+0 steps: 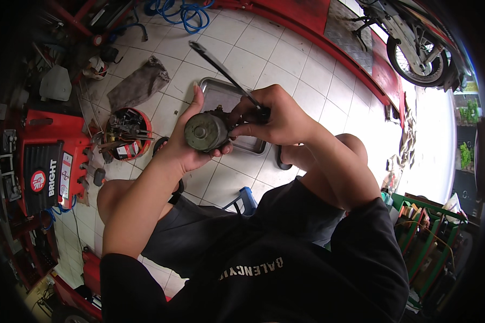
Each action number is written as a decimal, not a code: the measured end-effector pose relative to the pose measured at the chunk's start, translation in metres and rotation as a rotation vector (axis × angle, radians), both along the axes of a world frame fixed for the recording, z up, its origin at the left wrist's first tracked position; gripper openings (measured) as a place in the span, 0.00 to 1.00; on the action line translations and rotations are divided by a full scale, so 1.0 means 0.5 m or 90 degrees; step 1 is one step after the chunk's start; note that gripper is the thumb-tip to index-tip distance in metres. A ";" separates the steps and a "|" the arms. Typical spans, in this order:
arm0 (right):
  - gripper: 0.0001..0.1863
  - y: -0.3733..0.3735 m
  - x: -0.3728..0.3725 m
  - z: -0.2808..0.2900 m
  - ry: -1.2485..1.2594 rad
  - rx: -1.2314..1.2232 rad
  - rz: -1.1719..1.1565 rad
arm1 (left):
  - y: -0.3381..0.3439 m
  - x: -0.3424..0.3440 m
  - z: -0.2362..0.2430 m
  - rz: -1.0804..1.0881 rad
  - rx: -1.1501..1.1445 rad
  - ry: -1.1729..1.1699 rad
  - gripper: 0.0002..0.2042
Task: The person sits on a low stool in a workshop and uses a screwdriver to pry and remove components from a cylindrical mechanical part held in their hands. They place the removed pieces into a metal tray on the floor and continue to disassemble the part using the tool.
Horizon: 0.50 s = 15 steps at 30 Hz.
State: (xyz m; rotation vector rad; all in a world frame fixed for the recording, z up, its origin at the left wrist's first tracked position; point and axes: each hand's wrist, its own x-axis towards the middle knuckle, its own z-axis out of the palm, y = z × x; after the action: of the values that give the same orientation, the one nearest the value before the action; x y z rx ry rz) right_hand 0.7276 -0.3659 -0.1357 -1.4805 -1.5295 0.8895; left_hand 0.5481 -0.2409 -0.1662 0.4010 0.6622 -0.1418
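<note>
My left hand (179, 149) cups a dull grey-green cylindrical motor (202, 133) from below. Its thumb points up beside the motor, and fingertips curl around the underside. The motor's round end faces up and toward me, with a small brass-coloured fitting at its far side. In my right hand (280, 119), closed fingers hold a long slim dark tool (221, 65), whose shaft slants up and to the left. The tool's exact kind is unclear. My right fingertips are close against the motor's right side; whether they grip a small part there is hidden.
Below my hands, a metal tray (261, 149) lies on the tiled floor. To the left are a red tub (145, 148) of tools, a dirty cloth (140, 83) and a red-and-black machine (43, 161). A blue hose (188, 19), a red lift platform (307, 16) and a motorcycle wheel (420, 62) stand beyond.
</note>
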 end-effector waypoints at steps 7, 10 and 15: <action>0.11 0.002 0.000 0.021 -0.030 -0.024 0.010 | 0.002 -0.004 0.003 -0.009 -0.012 -0.024 0.45; 0.10 -0.001 0.004 0.020 -0.075 0.019 0.027 | 0.000 -0.001 0.002 -0.007 -0.020 -0.027 0.45; 0.12 0.001 0.009 0.019 -0.104 0.064 0.065 | -0.004 0.002 0.012 -0.024 -0.004 -0.048 0.46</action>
State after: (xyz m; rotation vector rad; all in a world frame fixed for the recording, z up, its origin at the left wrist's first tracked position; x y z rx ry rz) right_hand 0.7322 -0.3652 -0.1260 -1.4408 -1.7569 0.7535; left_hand 0.5489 -0.2431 -0.1602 0.4119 0.5806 -0.1640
